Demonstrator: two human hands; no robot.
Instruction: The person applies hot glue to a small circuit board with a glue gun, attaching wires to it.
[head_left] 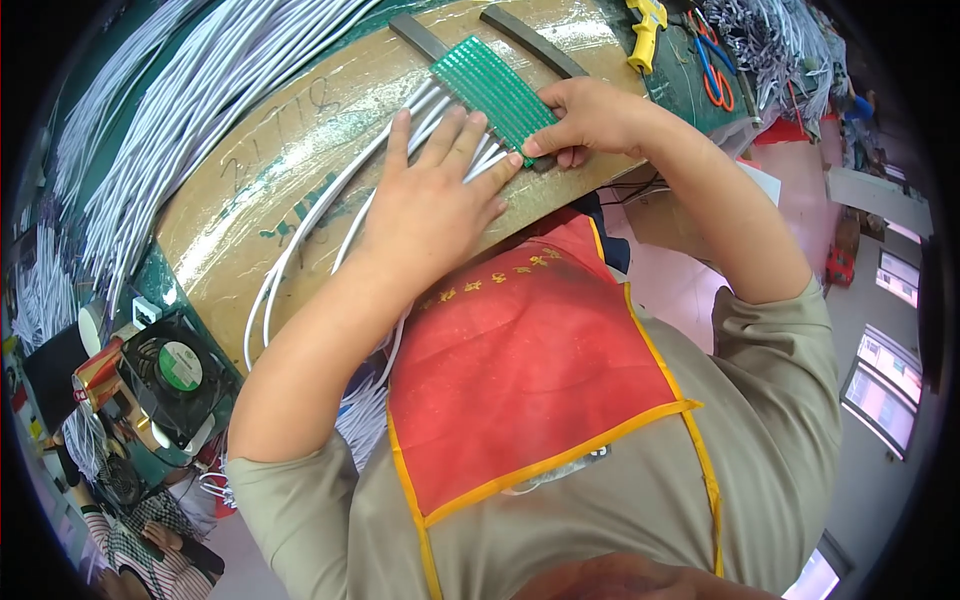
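Note:
A green circuit board panel (495,88) with rows of small pads lies slanted on a brown work board (225,200). My right hand (590,120) grips its near right edge, the thumb on top and the other fingers curled at the side. Several white cables (335,190) run up to the panel's left edge and loop back toward me. Over them my left hand (430,200) lies flat with the fingers spread, its thumb tip close to the panel's near corner. Where the cable ends meet the panel is partly hidden by my left fingers.
Two dark bars (418,37) (533,42) lie beyond the panel. A yellow glue gun (647,35) and orange-and-blue-handled cutters (715,75) sit at the far right. A large white cable bundle (190,110) spreads at the left, above a black fan (175,375). Another person (160,550) is at lower left.

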